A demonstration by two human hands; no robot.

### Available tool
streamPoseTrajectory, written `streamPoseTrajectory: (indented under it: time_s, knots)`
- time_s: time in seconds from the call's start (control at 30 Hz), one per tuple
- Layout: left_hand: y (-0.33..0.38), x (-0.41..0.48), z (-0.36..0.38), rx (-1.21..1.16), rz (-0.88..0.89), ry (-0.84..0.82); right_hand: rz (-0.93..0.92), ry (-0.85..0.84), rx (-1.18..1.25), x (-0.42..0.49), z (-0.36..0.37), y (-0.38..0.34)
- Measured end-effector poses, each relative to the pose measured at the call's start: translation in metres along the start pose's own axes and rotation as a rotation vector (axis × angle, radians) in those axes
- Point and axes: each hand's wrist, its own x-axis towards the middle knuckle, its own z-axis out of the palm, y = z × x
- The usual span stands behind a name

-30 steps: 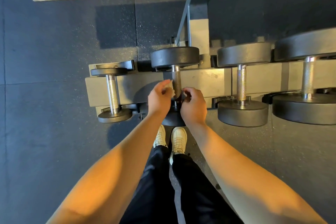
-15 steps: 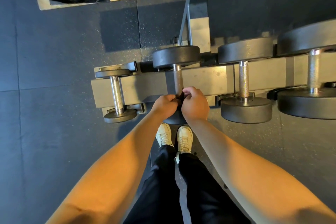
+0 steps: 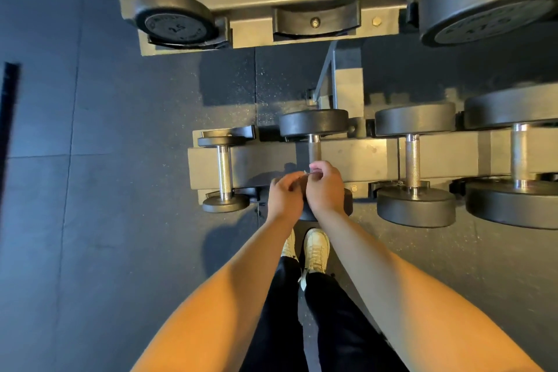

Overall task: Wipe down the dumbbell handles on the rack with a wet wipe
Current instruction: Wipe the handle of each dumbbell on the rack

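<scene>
The left hand (image 3: 285,195) and right hand (image 3: 326,187) curl together at the near end of a dumbbell handle (image 3: 314,149), pinching a sliver of wet wipe (image 3: 305,172) between their fingertips, with bare steel running on beyond them. Bunched so small, the wipe could slip free or miss that far stretch. Half a second ago the knuckles touched, hiding the wipe
</scene>
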Motion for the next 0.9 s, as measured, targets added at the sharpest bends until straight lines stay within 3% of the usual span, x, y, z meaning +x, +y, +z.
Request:
streamPoseTrajectory:
  time_s: [0.2,0.33,0.4,0.53,0.7,0.9]
  knots:
    - [0.02,0.008,0.013,-0.103,0.049,0.053,-0.038,-0.133,0.125,0.019,-0.011,0.007]
    - [0.028,0.016,0.026,-0.106,0.133,0.074,-0.067,0.111,0.102,0.045,-0.012,0.008]
    - [0.028,0.02,0.033,-0.085,0.167,0.077,-0.079,0.156,0.066,0.057,-0.01,0.001]
    - [0.019,0.024,0.047,-0.102,0.083,0.044,-0.07,0.051,0.031,0.069,-0.002,-0.007]
    - [0.013,0.014,0.049,0.09,0.111,0.162,-0.091,0.008,-0.072,0.075,0.002,0.019]
    - [0.006,0.017,0.05,0.197,0.086,0.16,-0.099,-0.015,-0.111,0.068,-0.009,0.036]
